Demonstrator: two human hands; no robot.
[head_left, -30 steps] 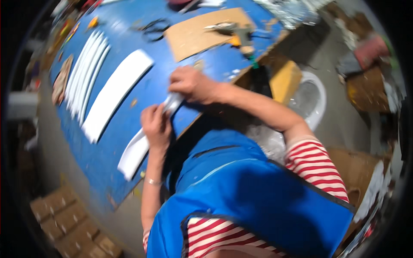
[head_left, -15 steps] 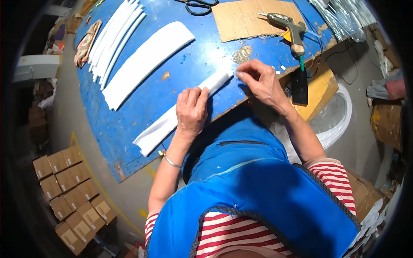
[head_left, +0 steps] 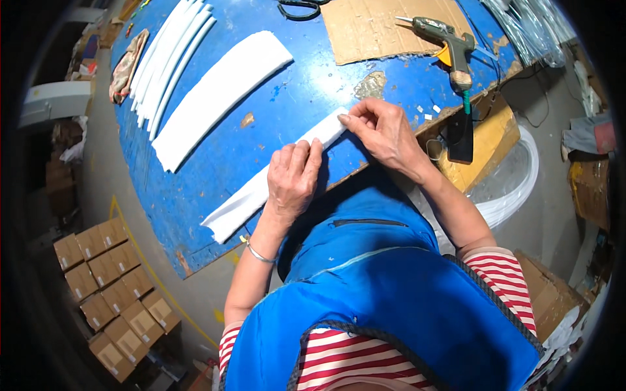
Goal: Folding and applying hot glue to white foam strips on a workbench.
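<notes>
Clearly the long white strip (head_left: 261,189) lies slantwise along the near edge of the blue table (head_left: 195,195), and both hands are on it. The left hand (head_left: 293,176) lies flat and spread over its middle, pressing it down without gripping, while the right hand (head_left: 385,133) pinches the far end between thumb and fingertips. It looks light and soft, like thin foam or folded fabric, likely to bend or crease rather than break, so it seems best handled by the ends with a palm steadying the middle. Further off lie a wider white strip (head_left: 222,98), a bundle of narrow white strips (head_left: 169,58), a cardboard sheet (head_left: 385,26) and a glue gun (head_left: 450,42).
</notes>
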